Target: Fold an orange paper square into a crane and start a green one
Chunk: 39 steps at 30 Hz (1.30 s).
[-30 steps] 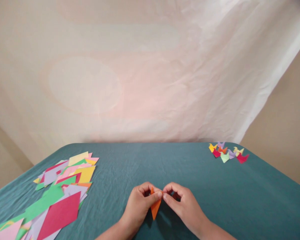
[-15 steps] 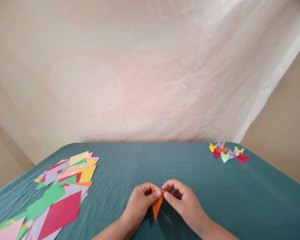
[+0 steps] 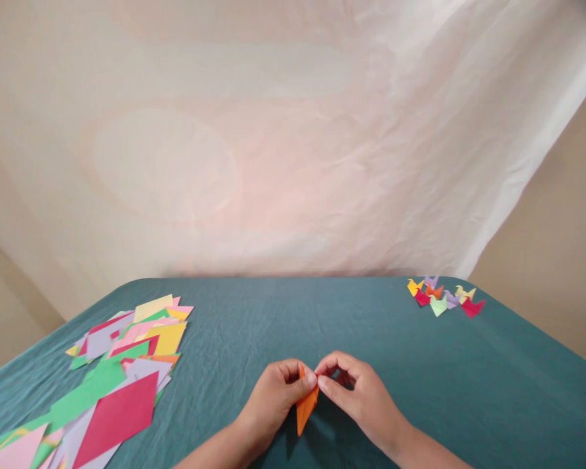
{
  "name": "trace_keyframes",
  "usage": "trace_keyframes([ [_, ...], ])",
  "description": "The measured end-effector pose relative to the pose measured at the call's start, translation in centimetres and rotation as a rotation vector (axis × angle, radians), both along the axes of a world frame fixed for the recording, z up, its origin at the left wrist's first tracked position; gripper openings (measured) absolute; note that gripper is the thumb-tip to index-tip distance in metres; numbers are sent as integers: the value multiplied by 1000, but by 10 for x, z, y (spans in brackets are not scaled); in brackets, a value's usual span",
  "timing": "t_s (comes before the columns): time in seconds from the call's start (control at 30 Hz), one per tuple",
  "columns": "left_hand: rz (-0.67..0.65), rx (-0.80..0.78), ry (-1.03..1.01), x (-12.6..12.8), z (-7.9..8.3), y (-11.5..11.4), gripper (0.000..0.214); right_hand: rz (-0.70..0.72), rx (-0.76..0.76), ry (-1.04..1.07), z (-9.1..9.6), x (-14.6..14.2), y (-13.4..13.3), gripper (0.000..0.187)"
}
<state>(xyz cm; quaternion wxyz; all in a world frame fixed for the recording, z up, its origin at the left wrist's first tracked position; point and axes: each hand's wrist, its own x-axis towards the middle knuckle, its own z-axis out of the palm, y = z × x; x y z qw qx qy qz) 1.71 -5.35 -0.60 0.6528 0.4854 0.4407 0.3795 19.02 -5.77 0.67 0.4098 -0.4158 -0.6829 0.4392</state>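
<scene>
A small folded orange paper (image 3: 304,409), narrow and pointed at its lower end, is held just above the teal tablecloth (image 3: 361,332) near the front edge. My left hand (image 3: 275,398) pinches its upper part between thumb and fingers. My right hand (image 3: 359,393) meets it from the right, thumb and forefinger pinched at the paper's top edge. Both hands touch at the fingertips over the fold.
A loose pile of coloured paper squares (image 3: 112,365) covers the table's left side, with a large red sheet (image 3: 120,417) in front. Several small folded paper figures (image 3: 444,298) lie at the far right corner. A pale cloth backdrop (image 3: 273,143) hangs behind the table.
The hands and the orange paper have stayed almost in place; the fingers have shifted slightly at the paper's top and the paper's tip has tilted a little.
</scene>
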Motion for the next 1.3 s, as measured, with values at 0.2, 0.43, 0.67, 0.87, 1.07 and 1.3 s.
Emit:
trace_keyframes([
  [0.2, -24, 19, 33, 0, 4, 0, 37, -35, -91, 44, -8, 0, 3, 18],
  [0.43, -14, -76, -55, 1, 7, 1, 34, -1, -197, 172, -17, 2, 10, 25],
  [0.67, -14, -70, -75, 1, 6, 0, 32, 40, -244, 221, -19, 0, 10, 22],
  [0.87, -12, -74, -76, 1, 7, -1, 32, 54, -273, 248, -17, 0, 9, 23],
  [1.07, 15, -67, -62, 1, 5, -1, 35, 60, -267, 252, -19, -1, 8, 21],
  [1.3, -18, 23, -72, 2, -1, 3, 39, 18, -279, 231, -18, -2, 9, 19],
])
